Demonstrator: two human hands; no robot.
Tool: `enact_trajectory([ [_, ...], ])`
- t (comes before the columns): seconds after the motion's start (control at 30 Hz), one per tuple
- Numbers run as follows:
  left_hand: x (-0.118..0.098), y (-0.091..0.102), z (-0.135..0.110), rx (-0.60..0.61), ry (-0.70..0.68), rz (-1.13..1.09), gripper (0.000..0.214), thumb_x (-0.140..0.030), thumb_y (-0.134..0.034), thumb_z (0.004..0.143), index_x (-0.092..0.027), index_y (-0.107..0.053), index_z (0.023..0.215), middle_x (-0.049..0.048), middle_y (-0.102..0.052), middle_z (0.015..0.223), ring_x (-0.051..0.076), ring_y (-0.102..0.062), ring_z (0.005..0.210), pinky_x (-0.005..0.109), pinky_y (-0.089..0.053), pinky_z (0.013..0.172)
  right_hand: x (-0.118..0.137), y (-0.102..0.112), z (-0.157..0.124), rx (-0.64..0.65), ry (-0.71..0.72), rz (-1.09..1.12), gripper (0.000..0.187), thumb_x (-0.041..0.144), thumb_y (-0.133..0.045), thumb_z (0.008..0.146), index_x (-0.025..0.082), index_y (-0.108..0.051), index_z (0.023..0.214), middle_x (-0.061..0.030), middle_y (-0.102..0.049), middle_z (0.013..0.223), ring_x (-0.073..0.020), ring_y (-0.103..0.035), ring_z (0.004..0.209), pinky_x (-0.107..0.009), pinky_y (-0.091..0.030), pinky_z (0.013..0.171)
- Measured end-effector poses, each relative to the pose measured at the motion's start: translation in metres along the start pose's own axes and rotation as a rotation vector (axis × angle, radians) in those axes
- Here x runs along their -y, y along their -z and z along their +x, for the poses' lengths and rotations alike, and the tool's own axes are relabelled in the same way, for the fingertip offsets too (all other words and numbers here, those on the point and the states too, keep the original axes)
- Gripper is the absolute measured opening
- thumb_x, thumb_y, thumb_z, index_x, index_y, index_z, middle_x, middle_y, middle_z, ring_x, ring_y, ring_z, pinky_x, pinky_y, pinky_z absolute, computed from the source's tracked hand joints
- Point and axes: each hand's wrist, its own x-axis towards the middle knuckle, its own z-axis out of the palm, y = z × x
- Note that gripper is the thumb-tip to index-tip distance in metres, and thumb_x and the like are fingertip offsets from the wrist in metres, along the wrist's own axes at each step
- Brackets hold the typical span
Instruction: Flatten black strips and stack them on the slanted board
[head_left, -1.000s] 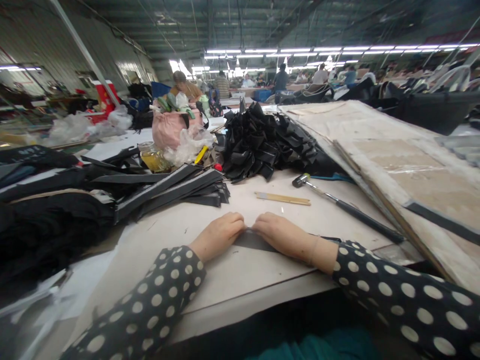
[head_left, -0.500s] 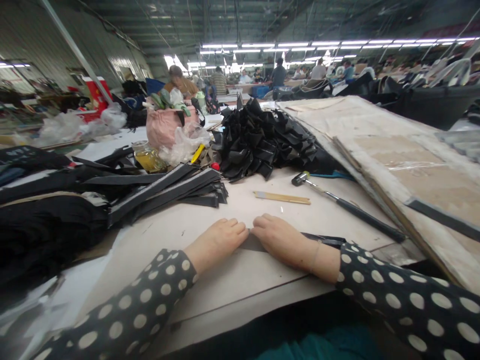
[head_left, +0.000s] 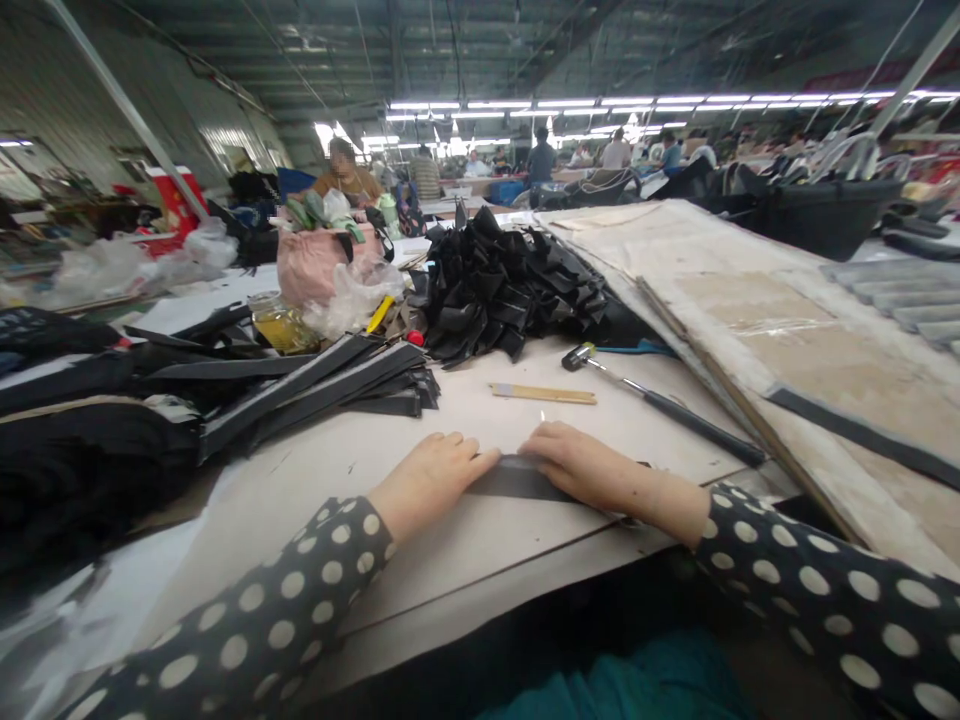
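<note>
A flat black strip (head_left: 517, 478) lies across the pale work board, its middle showing between my two hands. My left hand (head_left: 429, 482) is closed over the strip's left end, thumb stretched along its upper edge. Farther along that edge, my right hand (head_left: 589, 468) grips it with bent fingers; the strip's right part is mostly hidden under that hand and wrist. Beyond my hands lies a thin yellowish wooden stick (head_left: 544, 394). To its right rests a hammer (head_left: 660, 400) with a black head and a long dark handle.
A heap of black pieces (head_left: 510, 285) sits at the back, with stacked black strips (head_left: 322, 385) at left. Behind them stand a pink bag (head_left: 319, 262) and a jar of yellow liquid (head_left: 279, 322). Large pale boards (head_left: 750, 290) slope at right. People work far behind.
My right hand has slid right along the strip, away from my left hand, uncovering more of it. The left hand has stayed nearly in place. The view has shifted slightly right.
</note>
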Motion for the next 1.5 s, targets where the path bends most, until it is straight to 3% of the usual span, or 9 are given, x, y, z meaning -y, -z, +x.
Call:
enact_trajectory([
  [0.17, -0.008, -0.001, 0.000, 0.010, -0.014, 0.048, 0.036, -0.013, -0.039, 0.084, -0.022, -0.041, 0.119, 0.0049, -0.056, 0.087, 0.018, -0.052, 0.077, 0.031, -0.037, 0.065, 0.008, -0.002, 0.001, 0.055, 0.111, -0.213, 0.024, 0.006, -0.041, 0.079, 0.013, -0.059, 0.094, -0.0080, -0.054, 0.085, -0.0174, -0.046, 0.080, -0.031, -0.040, 0.074],
  [0.33, -0.010, 0.000, 0.003, 0.004, -0.016, 0.025, 0.031, -0.013, -0.041, 0.083, -0.018, -0.047, 0.114, 0.0064, -0.056, 0.084, 0.019, -0.050, 0.077, 0.032, -0.036, 0.066, 0.011, -0.009, 0.001, 0.053, 0.110, -0.388, 0.015, 0.009, -0.043, 0.081, 0.013, -0.057, 0.082, -0.0068, -0.052, 0.079, -0.0183, -0.045, 0.075, -0.032, -0.039, 0.067],
  [0.5, 0.009, -0.001, 0.002, -0.096, 0.211, -0.177, 0.014, -0.028, -0.048, 0.082, -0.020, -0.056, 0.090, 0.0059, -0.052, 0.091, 0.020, -0.047, 0.087, 0.033, -0.039, 0.073, 0.012, -0.012, 0.002, -0.005, 0.094, -0.334, 0.016, 0.012, -0.042, 0.084, 0.015, -0.056, 0.089, -0.0060, -0.052, 0.084, -0.0173, -0.045, 0.078, -0.031, -0.038, 0.070],
  [0.6, 0.005, -0.009, 0.003, -0.174, 0.272, -0.320, 0.018, -0.022, -0.049, 0.081, -0.018, -0.052, 0.098, 0.0056, -0.051, 0.100, 0.019, -0.046, 0.094, 0.034, -0.040, 0.081, 0.016, -0.018, 0.016, -0.038, 0.111, -0.299, 0.017, 0.015, -0.040, 0.085, 0.015, -0.056, 0.090, -0.0067, -0.053, 0.086, -0.0175, -0.045, 0.080, -0.031, -0.039, 0.072],
  [0.8, -0.018, -0.030, 0.007, -0.203, 0.320, -0.459, 0.025, -0.016, -0.039, 0.085, -0.016, -0.045, 0.109, 0.0058, -0.055, 0.100, 0.017, -0.049, 0.095, 0.033, -0.042, 0.086, 0.011, -0.022, 0.033, -0.027, 0.088, -0.061, 0.022, 0.014, -0.043, 0.083, 0.014, -0.057, 0.100, -0.0080, -0.056, 0.091, -0.0170, -0.049, 0.085, -0.031, -0.040, 0.079],
  [0.97, -0.019, -0.027, 0.007, -0.175, 0.288, -0.354, 0.031, -0.015, -0.035, 0.086, -0.017, -0.043, 0.116, 0.0057, -0.054, 0.097, 0.018, -0.048, 0.092, 0.033, -0.043, 0.083, -0.008, -0.004, 0.014, -0.082, -0.063, 0.089, 0.043, 0.012, -0.050, 0.076, 0.016, -0.049, 0.118, -0.0096, -0.055, 0.106, -0.0192, -0.048, 0.100, -0.035, -0.037, 0.089],
  [1.13, -0.020, -0.018, 0.008, -0.118, 0.276, -0.286, 0.033, -0.014, -0.034, 0.086, -0.023, -0.045, 0.116, 0.0042, -0.051, 0.095, 0.017, -0.047, 0.088, 0.028, -0.043, 0.075, -0.011, 0.001, 0.005, -0.035, 0.007, 0.050, 0.028, 0.010, -0.044, 0.079, 0.017, -0.060, 0.102, -0.0078, -0.056, 0.095, -0.0175, -0.049, 0.092, -0.032, -0.040, 0.083],
  [1.27, -0.019, -0.016, 0.008, -0.070, 0.246, -0.261, 0.033, -0.015, -0.036, 0.086, -0.027, -0.045, 0.116, 0.0031, -0.050, 0.091, 0.017, -0.046, 0.086, 0.027, -0.043, 0.070, -0.006, -0.001, 0.005, -0.018, 0.031, -0.024, 0.027, 0.010, -0.039, 0.083, 0.017, -0.060, 0.099, -0.0072, -0.056, 0.089, -0.0164, -0.049, 0.086, -0.029, -0.041, 0.079],
  [1.5, -0.018, -0.008, 0.011, -0.057, 0.130, -0.163, 0.028, -0.014, -0.036, 0.086, -0.022, -0.050, 0.109, 0.0042, -0.052, 0.089, 0.019, -0.047, 0.083, 0.034, -0.040, 0.076, 0.000, -0.007, 0.006, 0.051, 0.128, -0.323, 0.021, 0.010, -0.042, 0.081, 0.013, -0.060, 0.091, -0.0073, -0.054, 0.080, -0.0183, -0.046, 0.077, -0.032, -0.040, 0.071],
])
